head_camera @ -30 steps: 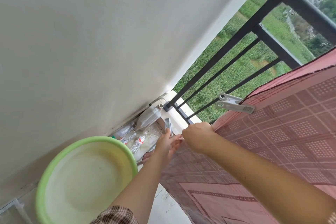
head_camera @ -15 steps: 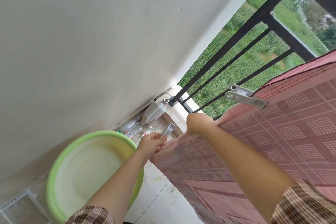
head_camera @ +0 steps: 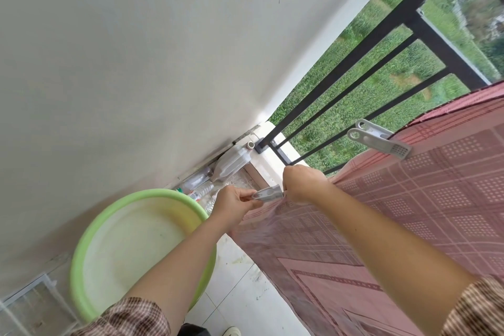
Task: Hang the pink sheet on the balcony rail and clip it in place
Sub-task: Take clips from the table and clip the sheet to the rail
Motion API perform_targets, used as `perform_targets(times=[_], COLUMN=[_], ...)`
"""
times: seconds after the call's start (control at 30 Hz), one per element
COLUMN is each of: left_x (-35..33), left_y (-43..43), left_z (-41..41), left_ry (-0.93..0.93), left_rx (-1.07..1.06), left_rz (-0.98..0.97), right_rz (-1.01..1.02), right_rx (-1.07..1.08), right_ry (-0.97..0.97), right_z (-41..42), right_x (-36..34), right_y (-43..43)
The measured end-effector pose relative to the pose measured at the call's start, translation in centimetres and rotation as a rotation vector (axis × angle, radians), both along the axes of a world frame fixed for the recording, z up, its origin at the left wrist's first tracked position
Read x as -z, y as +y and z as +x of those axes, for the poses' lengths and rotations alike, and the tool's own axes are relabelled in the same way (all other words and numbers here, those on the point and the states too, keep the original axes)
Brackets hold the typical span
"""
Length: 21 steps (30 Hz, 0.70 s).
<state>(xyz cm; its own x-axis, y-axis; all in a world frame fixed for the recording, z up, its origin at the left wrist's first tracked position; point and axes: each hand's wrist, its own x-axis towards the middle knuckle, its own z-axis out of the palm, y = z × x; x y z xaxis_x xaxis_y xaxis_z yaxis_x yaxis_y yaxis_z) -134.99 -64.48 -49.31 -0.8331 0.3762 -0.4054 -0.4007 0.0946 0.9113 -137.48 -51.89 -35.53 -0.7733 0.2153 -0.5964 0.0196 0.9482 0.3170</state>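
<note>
The pink checked sheet (head_camera: 395,213) hangs over the black balcony rail (head_camera: 387,24) on the right and drapes down toward the floor. A grey clip (head_camera: 379,139) is fastened on the sheet's upper edge. My right hand (head_camera: 302,183) grips the sheet's left edge in a fist. My left hand (head_camera: 234,202) pinches a second grey clip (head_camera: 268,194), whose tip points at the sheet edge right beside my right hand.
A large green basin (head_camera: 136,254) stands on the tiled floor below my left arm. Several plastic bottles (head_camera: 218,172) lie in the corner against the white wall. The rail's base sits on a white ledge (head_camera: 270,166). A wire rack (head_camera: 32,305) is at bottom left.
My left hand turned the clip from upright to level and brought it rightward, up to the sheet edge at my right hand. The view shifted slightly.
</note>
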Motion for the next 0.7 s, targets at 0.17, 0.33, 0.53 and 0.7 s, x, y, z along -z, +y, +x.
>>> perform_targets(times=[0.17, 0.33, 0.53, 0.7], left_x=[-0.3, -0.4, -0.2, 0.3], left_y=[-0.1, 0.1, 0.9, 1.1], left_z=[-0.1, -0.5, -1.5, -2.8], left_ry=[0.014, 0.082, 0.135, 0.277], left_rx=[0.039, 0.091, 0.224, 0.419], left_rz=[-0.017, -0.105, -0.168, -0.356], right_rz=[-0.014, -0.036, -0.064, -0.07], right_rx=[-0.019, -0.004, -0.024, -0.047], right_ry=[0.024, 0.018, -0.018, -0.028], right_z=[-0.2, -0.3, -0.3, -0.1], right_x=[0.5, 1.0, 1.0, 0.6], right_y=[0.0, 0.3, 0.4, 0.3])
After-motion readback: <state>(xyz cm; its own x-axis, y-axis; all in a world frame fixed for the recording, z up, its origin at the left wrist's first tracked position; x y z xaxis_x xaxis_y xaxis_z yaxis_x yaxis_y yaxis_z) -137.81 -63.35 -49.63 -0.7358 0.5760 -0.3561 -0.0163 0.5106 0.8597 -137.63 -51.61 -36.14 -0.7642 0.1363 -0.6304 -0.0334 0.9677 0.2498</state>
